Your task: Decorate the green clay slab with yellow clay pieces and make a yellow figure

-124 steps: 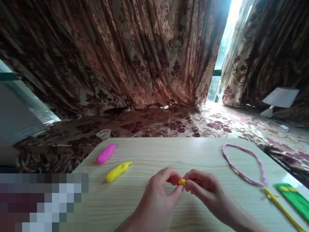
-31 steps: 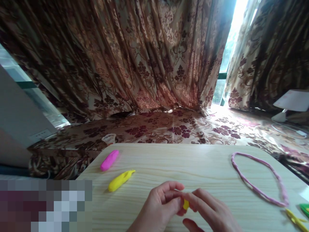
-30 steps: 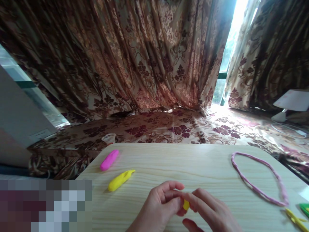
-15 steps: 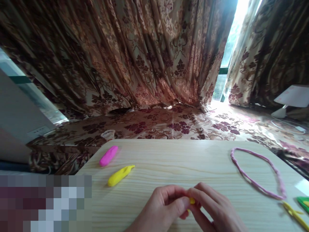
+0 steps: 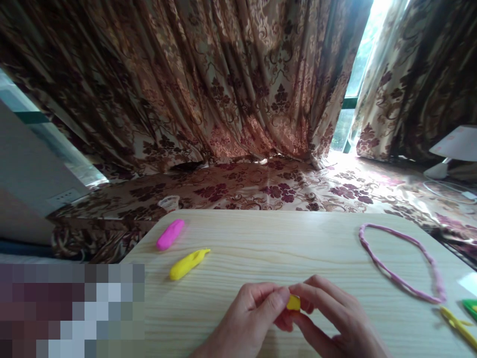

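A small lump of yellow modelling clay (image 5: 293, 303) is pinched between the thumb and fingers of my left hand (image 5: 257, 313), over the near part of the table. My right hand (image 5: 331, 313) closes on the same lump from the right, its index finger above and its thumb below. Fingers cover part of the lump. To the left of my hands, a longer yellow clay roll (image 5: 189, 264) with a thin pulled tip lies on the table. Behind it rests a bright pink clay roll (image 5: 170, 235).
On the right of the pale wooden table (image 5: 268, 238) lies a loop of pinkish-purple clay rope (image 5: 398, 276). Near it are a yellow tool (image 5: 457, 323) and a green item (image 5: 470, 308). A clear cup (image 5: 169, 203) stands beyond the table, and a lamp (image 5: 456, 144) at far right.
My right hand's index finger and thumb have spread a little, so more of the yellow lump shows. The view has shifted slightly; the objects on the table lie as before.
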The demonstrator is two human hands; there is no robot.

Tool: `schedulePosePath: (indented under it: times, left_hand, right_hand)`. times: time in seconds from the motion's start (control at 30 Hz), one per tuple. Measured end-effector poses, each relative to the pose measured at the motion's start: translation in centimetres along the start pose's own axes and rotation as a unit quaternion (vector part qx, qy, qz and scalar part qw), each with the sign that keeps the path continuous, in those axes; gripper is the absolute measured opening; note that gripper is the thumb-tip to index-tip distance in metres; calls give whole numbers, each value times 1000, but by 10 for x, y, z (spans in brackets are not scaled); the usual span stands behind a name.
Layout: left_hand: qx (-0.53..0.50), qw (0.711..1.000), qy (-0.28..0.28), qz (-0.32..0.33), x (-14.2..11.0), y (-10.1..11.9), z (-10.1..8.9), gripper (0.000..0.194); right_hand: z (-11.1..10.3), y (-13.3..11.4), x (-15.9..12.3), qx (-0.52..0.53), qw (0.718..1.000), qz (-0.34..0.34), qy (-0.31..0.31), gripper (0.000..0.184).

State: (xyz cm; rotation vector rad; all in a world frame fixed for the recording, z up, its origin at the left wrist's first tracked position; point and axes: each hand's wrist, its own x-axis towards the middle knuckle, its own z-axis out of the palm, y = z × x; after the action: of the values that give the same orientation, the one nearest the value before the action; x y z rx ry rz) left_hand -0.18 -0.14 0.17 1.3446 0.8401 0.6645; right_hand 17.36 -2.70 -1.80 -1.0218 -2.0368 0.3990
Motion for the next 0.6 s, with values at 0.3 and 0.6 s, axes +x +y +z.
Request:
schedulePosePath:
  times: [0.3, 0.6]
  left_hand:
    - [51, 999, -8, 16, 0, -2, 1, 41]
    - [27, 999, -21, 18, 0, 3, 2, 37]
  right_hand:
    - [0, -1, -2, 44, 999, 21, 10, 24]
    - [-4, -4, 2, 79, 997, 20, 12, 32]
